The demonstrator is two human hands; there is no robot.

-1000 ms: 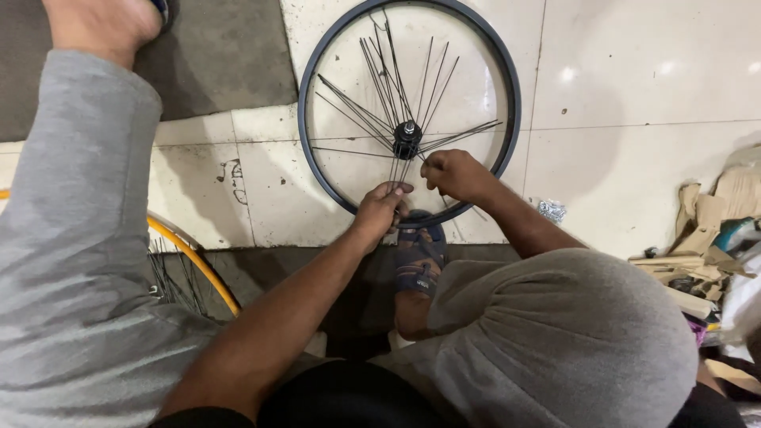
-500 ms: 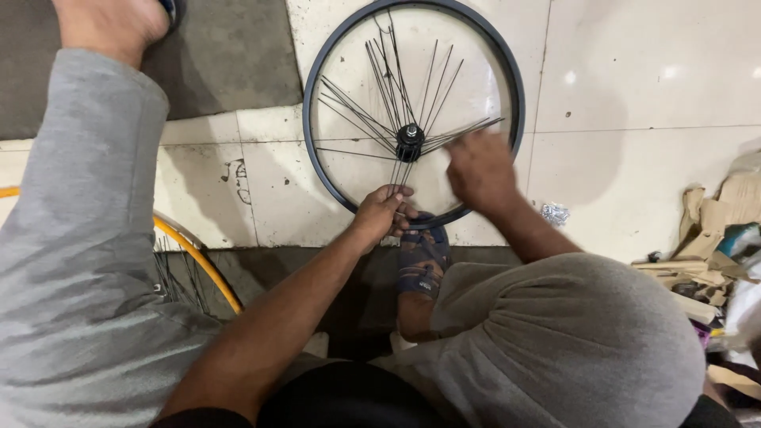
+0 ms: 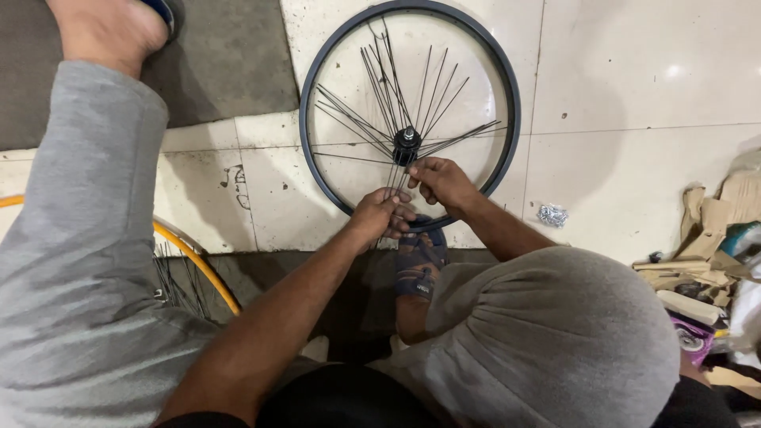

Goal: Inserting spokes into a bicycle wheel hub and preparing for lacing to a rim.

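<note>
While the dark wheel rim [image 3: 511, 95] lies flat on the pale tiled floor [image 3: 650, 158], both hands meet at its near edge, just below the hub [image 3: 407, 146]. The left hand [image 3: 379, 215] has its fingers curled closed around the lower ends of a few thin spokes [image 3: 394, 184], pinching them where they run down from the hub toward the rim. The right hand [image 3: 441, 181] sits just beside it, touching it at the fingertips, with the fingers bent inward and gripping the spokes close under the hub; exactly which spoke each finger holds is too fine to tell. The other spokes fan loosely upward and sideways from the hub, several not reaching the rim. A sandalled foot [image 3: 420, 261] rests under the hands against the rim's near edge. A small heap of shiny metal bits [image 3: 552, 214] lies on the tiles to the right, apart from the wheel, and a yellow rim [image 3: 198, 261] shows at the left.
</note>
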